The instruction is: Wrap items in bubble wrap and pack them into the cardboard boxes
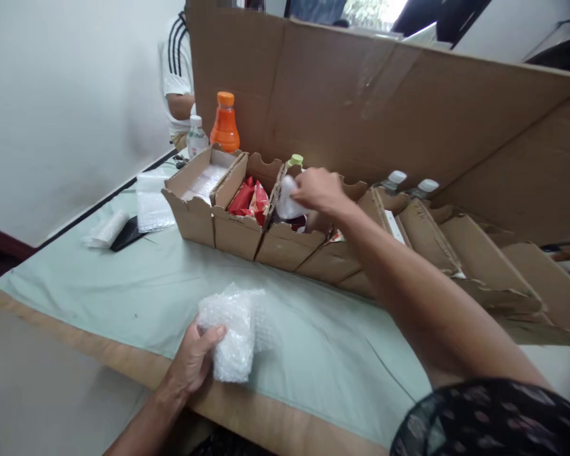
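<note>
A pale mint-green cloth covers the table, whose near wooden edge is light tan. Near centre, the boxy bubble-wrap bundle is clear whitish with dotted texture. Beyond it, a row of open cardboard boxes is plain brown, holding a shiny red packet; the small rounded wad above is milky white. Far left, a curvy plastic bottle is bright orange. A far white sleeve has black stripes; the near-right black sleeve is floral.
</note>
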Tool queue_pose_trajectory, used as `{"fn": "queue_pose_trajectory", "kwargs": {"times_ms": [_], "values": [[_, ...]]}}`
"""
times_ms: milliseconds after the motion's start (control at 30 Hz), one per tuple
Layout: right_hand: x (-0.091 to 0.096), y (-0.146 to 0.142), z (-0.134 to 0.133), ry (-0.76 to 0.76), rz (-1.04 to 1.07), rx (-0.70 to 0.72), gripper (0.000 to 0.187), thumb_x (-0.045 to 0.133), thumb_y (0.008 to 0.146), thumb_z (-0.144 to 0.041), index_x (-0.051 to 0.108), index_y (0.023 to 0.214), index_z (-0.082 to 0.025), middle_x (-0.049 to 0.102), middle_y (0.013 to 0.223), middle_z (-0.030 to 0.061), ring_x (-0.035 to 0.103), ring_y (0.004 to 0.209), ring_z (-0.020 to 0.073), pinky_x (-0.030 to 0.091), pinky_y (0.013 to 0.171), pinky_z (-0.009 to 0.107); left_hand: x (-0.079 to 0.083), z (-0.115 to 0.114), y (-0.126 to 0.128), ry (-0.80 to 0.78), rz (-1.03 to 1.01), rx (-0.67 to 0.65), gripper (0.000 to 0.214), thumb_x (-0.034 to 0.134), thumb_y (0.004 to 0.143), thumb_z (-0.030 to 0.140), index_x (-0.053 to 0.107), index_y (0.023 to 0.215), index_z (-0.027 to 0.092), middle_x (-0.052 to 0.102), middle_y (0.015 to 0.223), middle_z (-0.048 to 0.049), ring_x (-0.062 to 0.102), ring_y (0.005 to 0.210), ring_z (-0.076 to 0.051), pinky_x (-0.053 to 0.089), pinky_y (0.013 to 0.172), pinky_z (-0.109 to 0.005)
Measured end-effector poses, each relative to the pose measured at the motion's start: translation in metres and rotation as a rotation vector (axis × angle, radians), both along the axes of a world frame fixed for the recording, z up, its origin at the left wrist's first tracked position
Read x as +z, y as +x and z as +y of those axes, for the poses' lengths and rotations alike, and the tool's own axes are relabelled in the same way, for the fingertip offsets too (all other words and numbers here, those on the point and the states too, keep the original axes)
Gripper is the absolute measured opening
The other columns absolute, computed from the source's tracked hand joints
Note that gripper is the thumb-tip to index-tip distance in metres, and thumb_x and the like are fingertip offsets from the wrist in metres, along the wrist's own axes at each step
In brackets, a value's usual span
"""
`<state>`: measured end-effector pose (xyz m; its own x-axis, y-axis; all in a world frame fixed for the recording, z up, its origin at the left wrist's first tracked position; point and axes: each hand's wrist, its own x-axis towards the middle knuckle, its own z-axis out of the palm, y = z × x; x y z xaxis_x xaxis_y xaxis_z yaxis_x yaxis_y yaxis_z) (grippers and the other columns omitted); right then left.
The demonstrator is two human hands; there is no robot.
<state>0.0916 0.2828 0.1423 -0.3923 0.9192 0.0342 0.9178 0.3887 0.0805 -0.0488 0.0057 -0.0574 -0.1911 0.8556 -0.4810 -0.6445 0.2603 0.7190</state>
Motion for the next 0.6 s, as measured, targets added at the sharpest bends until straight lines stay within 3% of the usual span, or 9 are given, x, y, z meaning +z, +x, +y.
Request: {"fn": "queue_pose_trajectory", "kwargs": {"times_ms": [100, 133, 167, 267, 400, 500, 600], "values": [[0.030, 0.029, -0.056, 0.231, 0.217, -0.003, 0.027, 0.050, 0.096, -0.028, 0.073, 0.099, -0.013, 0.073, 0.097, 0.0143, 0.064, 0.085, 0.0239, 0.047, 0.076, 0.036, 0.010, 0.002, -0.010, 0.045, 0.007, 0.087, 0.076, 0.097, 0.051, 0.045, 0.070, 0.114, 0.014, 0.076, 0.084, -0.0057, 0.066, 0.064, -0.019, 0.050, 0.059, -0.028], [0.032, 0.037, -0.078, 0.307, 0.433, 0.047, 0.022, 0.057, 0.092, -0.033, 0.070, 0.087, -0.016, 0.070, 0.083, 0.0097, 0.061, 0.074, 0.0213, 0.044, 0.068, 0.034, 0.014, 0.003, -0.014, 0.069, 0.015, 0.121, 0.077, 0.097, 0.051, 0.044, 0.070, 0.116, 0.013, 0.076, 0.085, -0.0057, 0.067, 0.066, -0.019, 0.051, 0.061, -0.028], [0.028, 0.044, -0.099, 0.278, 0.610, 0.128, 0.020, 0.062, 0.090, -0.037, 0.067, 0.081, -0.020, 0.067, 0.075, 0.0050, 0.058, 0.068, 0.0194, 0.043, 0.064, 0.032, 0.018, 0.004, -0.018, 0.094, 0.026, 0.155, 0.076, 0.097, 0.051, 0.043, 0.070, 0.116, 0.013, 0.077, 0.087, -0.0057, 0.069, 0.069, -0.020, 0.052, 0.064, -0.029], [-0.008, 0.049, -0.153, -0.148, 0.880, 0.335, 0.015, 0.064, 0.088, -0.037, 0.069, 0.081, -0.024, 0.069, 0.075, 0.0015, 0.060, 0.066, 0.0181, 0.045, 0.060, 0.029, 0.027, 0.002, -0.027, 0.143, 0.055, 0.221, 0.069, 0.097, 0.052, 0.040, 0.071, 0.110, 0.014, 0.077, 0.090, -0.0061, 0.072, 0.080, -0.023, 0.056, 0.075, -0.032], [-0.059, 0.030, -0.182, -0.661, 1.092, 0.373, 0.027, 0.066, 0.090, -0.046, 0.068, 0.084, -0.020, 0.066, 0.073, 0.0012, 0.057, 0.064, 0.0152, 0.046, 0.058, 0.027, 0.032, -0.016, -0.046, 0.142, 0.115, 0.283, 0.069, 0.098, 0.050, 0.037, 0.070, 0.109, 0.014, 0.078, 0.092, -0.0062, 0.072, 0.078, -0.021, 0.057, 0.076, -0.031], [-0.072, 0.011, -0.179, -0.823, 1.136, 0.402, 0.032, 0.069, 0.088, -0.050, 0.066, 0.085, -0.019, 0.064, 0.076, 0.0006, 0.056, 0.066, 0.0143, 0.045, 0.061, 0.026, 0.032, -0.034, -0.076, 0.116, 0.182, 0.402, 0.072, 0.098, 0.049, 0.036, 0.070, 0.112, 0.014, 0.077, 0.088, -0.0031, 0.070, 0.075, -0.018, 0.056, 0.073, -0.029], [-0.072, -0.020, -0.163, -0.855, 1.096, 0.479, 0.029, 0.069, 0.088, -0.048, 0.065, 0.089, -0.019, 0.067, 0.082, 0.0011, 0.060, 0.074, 0.0155, 0.047, 0.068, 0.027, 0.029, -0.046, -0.117, 0.113, 0.263, 0.545, 0.071, 0.098, 0.049, 0.035, 0.069, 0.111, 0.015, 0.076, 0.089, -0.0014, 0.071, 0.081, -0.018, 0.056, 0.079, -0.027]]}}
